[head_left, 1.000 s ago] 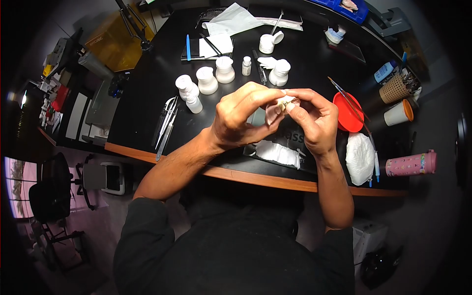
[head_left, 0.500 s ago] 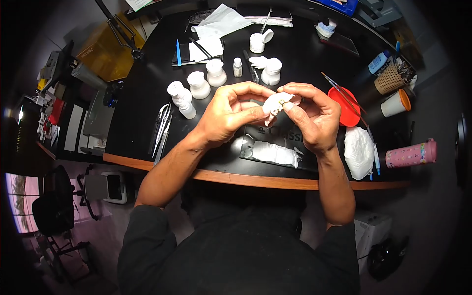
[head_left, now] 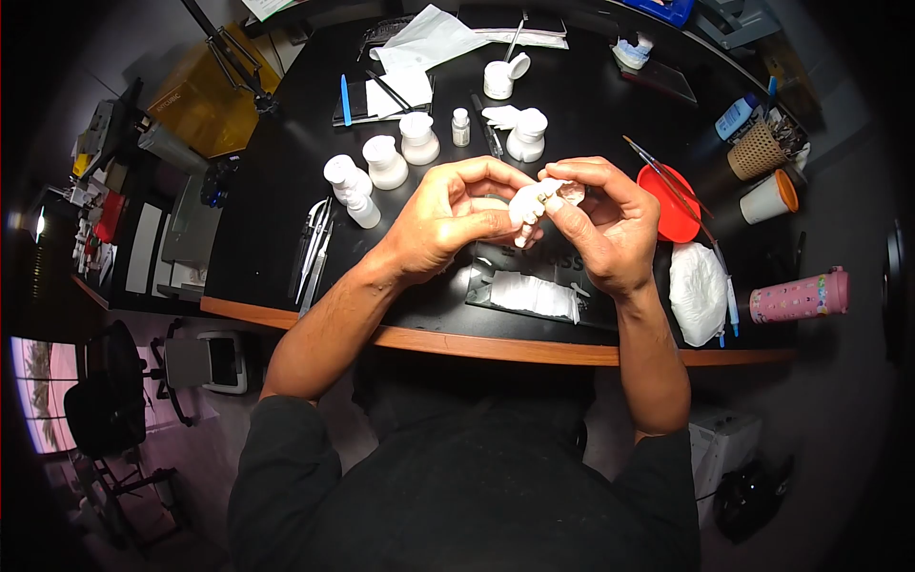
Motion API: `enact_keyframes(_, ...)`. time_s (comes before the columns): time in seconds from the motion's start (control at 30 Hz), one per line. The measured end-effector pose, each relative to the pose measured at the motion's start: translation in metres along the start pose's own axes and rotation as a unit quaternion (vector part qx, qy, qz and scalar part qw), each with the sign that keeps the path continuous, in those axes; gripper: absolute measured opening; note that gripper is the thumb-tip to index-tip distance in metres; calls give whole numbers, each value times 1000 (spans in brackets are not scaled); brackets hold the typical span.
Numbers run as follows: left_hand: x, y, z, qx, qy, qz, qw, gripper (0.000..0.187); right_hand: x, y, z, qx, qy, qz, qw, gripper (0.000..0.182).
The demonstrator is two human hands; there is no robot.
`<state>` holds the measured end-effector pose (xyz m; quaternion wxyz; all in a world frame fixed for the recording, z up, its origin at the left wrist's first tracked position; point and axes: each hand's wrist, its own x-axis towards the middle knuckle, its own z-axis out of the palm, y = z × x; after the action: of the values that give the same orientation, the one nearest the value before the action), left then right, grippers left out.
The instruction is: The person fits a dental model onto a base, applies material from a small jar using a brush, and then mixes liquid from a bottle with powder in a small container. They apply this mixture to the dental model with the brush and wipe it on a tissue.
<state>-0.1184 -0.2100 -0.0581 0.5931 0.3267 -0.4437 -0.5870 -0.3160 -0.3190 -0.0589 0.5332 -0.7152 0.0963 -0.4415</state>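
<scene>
Both hands hold a cream-white dental cast (head_left: 526, 207) with a row of teeth, raised over the black table. My left hand (head_left: 448, 221) pinches its left end between thumb and fingers. On the other end, the thumb and fingers of my right hand (head_left: 612, 227) are closed, the thumb pressing near the teeth. Fingers cover parts of the cast. Under the hands lies a dark slab (head_left: 481, 286) bearing a folded white tissue (head_left: 534, 296). A red bowl (head_left: 667, 205) with brushes (head_left: 681, 186) across it stands just right of my right hand.
White jars (head_left: 386, 164) and a small bottle (head_left: 460, 127) stand beyond my left hand. Metal tools (head_left: 313, 253) lie at the left. To the right are a crumpled white cloth (head_left: 697, 294), a pink bottle (head_left: 799, 295) and a cup (head_left: 765, 198). The table's wooden edge (head_left: 496, 349) runs in front.
The cast has turned slightly between the fingers, and its row of teeth shows more now. Both hands stay in nearly the same place.
</scene>
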Motion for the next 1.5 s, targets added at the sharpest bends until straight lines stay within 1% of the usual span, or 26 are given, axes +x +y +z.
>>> enact_keyframes(0.13, -1, 0, 1, 34, 11, 1, 999, 43, 0, 1, 1, -16, 2, -7, 1000, 31)
enact_keyframes(0.23, 1, 0, 1, 37, 18, 2, 999, 42, 1, -6, 6, -17, 26, 30, 999, 29)
enact_keyframes(0.33, 1, -1, 1, 27, 28, 12, 999, 41, 0, -2, 5, -58, 43, -26, 997, 31)
enact_keyframes(0.4, 1, 0, 5, 25, 43, 24, 998, 41, -2, 4, -1, -72, 39, -48, 995, 28)
enact_keyframes(0.43, 2, -2, 5, 46, 55, 42, 997, 42, -2, 6, -3, -80, 36, -59, 994, 27)
enact_keyframes(0.47, 3, -4, 4, 67, 68, 59, 994, 44, 0, 6, -3, -93, 43, -71, 992, 17)
enact_keyframes(0.53, 4, -9, 3, 94, 89, 91, 987, 49, -1, 3, 2, -86, 36, -49, 994, 15)
enact_keyframes(0.63, 4, -8, 8, 113, 111, 111, 981, 54, -3, 5, 6, -45, 32, -13, 998, 16)
enact_keyframes(0.7, 5, -9, 11, 124, 111, 116, 979, 60, -4, 4, 10, -6, 36, 24, 999, 16)
enact_keyframes(0.73, 5, -9, 11, 130, 111, 118, 978, 62, -4, 4, 10, -2, 34, 27, 999, 15)
enact_keyframes(0.83, 5, -11, 12, 145, 115, 112, 976, 64, -5, 7, 8, 6, 32, 35, 999, 15)
enact_keyframes(0.93, 5, -12, 15, 210, 138, 134, 959, 59, -5, 10, 7, 10, 35, 42, 998, 14)
enact_keyframes(1.03, 7, -18, 14, 243, 152, 176, 942, 60, -5, 11, 7, 33, 39, 61, 997, 13)
enact_keyframes(1.13, 6, -18, 20, 260, 166, 183, 934, 65, -5, 9, 8, 65, 41, 93, 993, 11)
enact_keyframes(1.23, 5, -17, 18, 312, 149, 182, 920, 68, -5, 7, 8, 81, 33, 112, 990, 8)
enact_keyframes(1.43, 6, -20, 17, 249, 147, 153, 945, 68, -5, 12, 4, 133, 21, 133, 982, 9)
enact_keyframes(1.5, 5, -18, 17, 229, 145, 128, 954, 69, -5, 11, 3, 142, 26, 140, 980, 9)
